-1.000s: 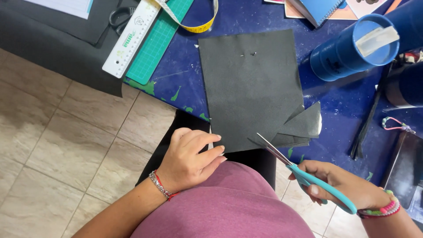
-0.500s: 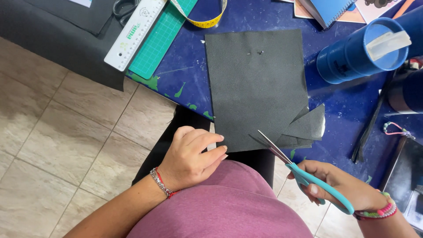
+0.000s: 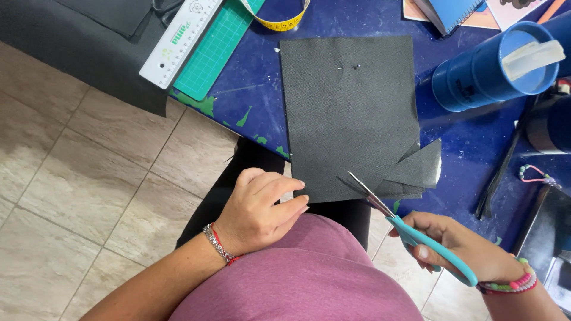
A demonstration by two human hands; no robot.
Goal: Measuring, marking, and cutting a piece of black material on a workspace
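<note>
Right hand (image 3: 461, 246) gripping scissors (image 3: 410, 229), blades in black sheet (image 3: 348, 113) on desk (image 3: 256, 89). Left hand (image 3: 259, 211) curled, empty, beside sheet.

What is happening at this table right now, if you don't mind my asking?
A person seated at a blue table is cutting a black sheet. The right hand holds teal-handled scissors, blades at the sheet's near edge, where several cut flaps fan out. The left hand rests at the sheet's near left corner. A ruler, green cutting mat and blue cylinder lie farther back.
</note>
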